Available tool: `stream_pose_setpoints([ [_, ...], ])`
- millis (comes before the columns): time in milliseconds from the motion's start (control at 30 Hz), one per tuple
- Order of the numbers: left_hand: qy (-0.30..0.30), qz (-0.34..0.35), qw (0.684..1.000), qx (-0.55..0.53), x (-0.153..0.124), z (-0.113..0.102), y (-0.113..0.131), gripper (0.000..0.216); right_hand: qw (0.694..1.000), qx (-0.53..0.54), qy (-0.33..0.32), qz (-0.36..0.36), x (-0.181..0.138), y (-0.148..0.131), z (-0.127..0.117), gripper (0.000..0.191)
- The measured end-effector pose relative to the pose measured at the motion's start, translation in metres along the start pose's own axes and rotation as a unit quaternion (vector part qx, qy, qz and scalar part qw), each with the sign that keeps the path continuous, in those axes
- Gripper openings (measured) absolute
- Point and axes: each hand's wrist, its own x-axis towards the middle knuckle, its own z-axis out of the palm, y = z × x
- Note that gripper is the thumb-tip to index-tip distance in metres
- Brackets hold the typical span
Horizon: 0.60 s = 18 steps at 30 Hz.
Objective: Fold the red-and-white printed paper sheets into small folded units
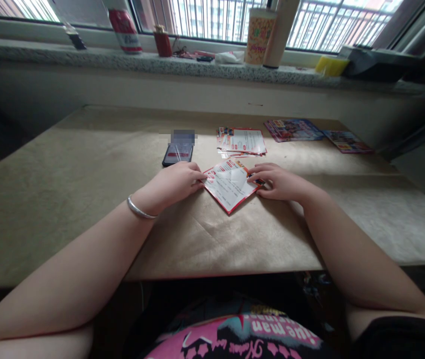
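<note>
A white leaflet with a red border (230, 186) lies turned like a diamond on the brown paper-covered table (85, 169). My left hand (177, 182), with a silver bangle on the wrist, has its fingers curled and pinches the leaflet's left corner. My right hand (277, 181) presses its fingers on the leaflet's right corner, where a fold is raised.
A dark phone (178, 154) lies just beyond my left hand. A stack of similar leaflets (242, 141) sits behind the folded one, with colourful flyers (293, 129) and another flyer (347, 141) at the far right. The windowsill holds a cup (259, 36), a red can (125, 30) and a yellow sponge (331, 65).
</note>
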Motion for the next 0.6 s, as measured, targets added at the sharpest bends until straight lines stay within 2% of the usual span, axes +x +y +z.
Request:
stream_pose_setpoints([
  [300,0.015,-0.016,0.998,0.052,-0.0013,-0.006,0.0,0.031,0.998,-0.057,0.013,0.003,-0.0007,0.0039,-0.0043,0.025],
  [600,0.044,0.01,0.995,0.086,0.0004,-0.0046,-0.0035,0.033,0.997,-0.069,0.025,0.026,-0.0003,0.0035,-0.0031,0.024],
])
